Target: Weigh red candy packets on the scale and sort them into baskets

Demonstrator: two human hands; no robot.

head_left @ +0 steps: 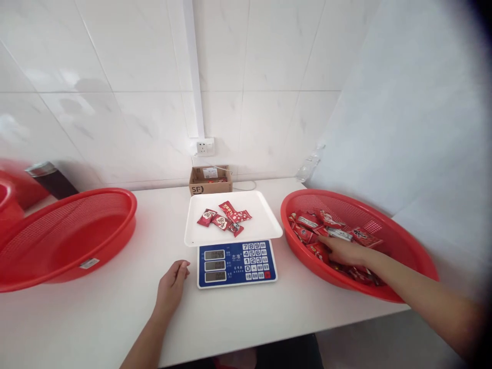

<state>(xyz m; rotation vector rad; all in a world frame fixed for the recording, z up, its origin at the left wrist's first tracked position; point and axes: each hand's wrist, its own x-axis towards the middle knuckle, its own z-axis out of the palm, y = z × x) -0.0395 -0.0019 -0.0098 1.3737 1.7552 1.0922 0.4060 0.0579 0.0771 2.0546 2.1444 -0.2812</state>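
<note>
A blue electronic scale [236,263] stands on the white table, its white tray [265,228] carrying several red candy packets [225,217]. My left hand [172,287] rests on the table just left of the scale, fingers curled loosely with nothing in them. My right hand [344,250] reaches into the red basket [407,246] on the right and lies palm down on the heap of red packets [326,223] there. Its fingertips press among the packets; whether they grip one is hidden.
A second red basket [69,236] sits on the left of the table, with more red containers [11,197] behind it. A small cardboard box [210,180] stands against the tiled wall under a wall socket [205,147]. The table's front edge runs near me.
</note>
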